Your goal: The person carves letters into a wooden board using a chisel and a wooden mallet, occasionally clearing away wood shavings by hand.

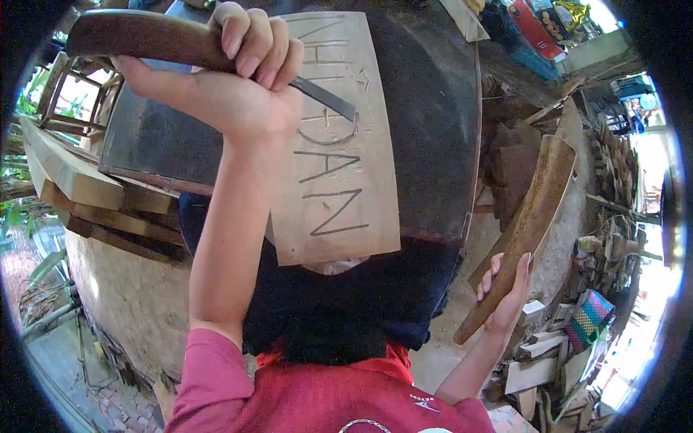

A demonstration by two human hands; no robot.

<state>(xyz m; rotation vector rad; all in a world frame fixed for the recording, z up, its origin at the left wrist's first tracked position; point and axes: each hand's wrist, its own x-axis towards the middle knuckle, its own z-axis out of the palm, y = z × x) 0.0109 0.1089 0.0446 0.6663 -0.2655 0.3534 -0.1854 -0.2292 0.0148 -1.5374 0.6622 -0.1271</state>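
My left hand (pixel 253 79) is wrapped round the dark wooden handle of a chisel (pixel 328 99). The flat metal blade slants down to the right, its tip at a letter on a pale wooden board (pixel 382 209). Large capital letters run along the board. Those at its far end look cut into the wood, while the near ones are dark drawn lines. Off to the right, my right hand (pixel 509 289) grips a long brown wooden club (pixel 538 195) near its lower end, held apart from the chisel.
Beneath the board is a dark worn table (pixel 433 144). Thick timber planks (pixel 79 173) lie to the left, beside a wooden frame (pixel 76 94). Scrap wood (pixel 538 361) and a checkered woven bag (pixel 590 317) are on the ground at right. A red box (pixel 533 29) stands at the far right.
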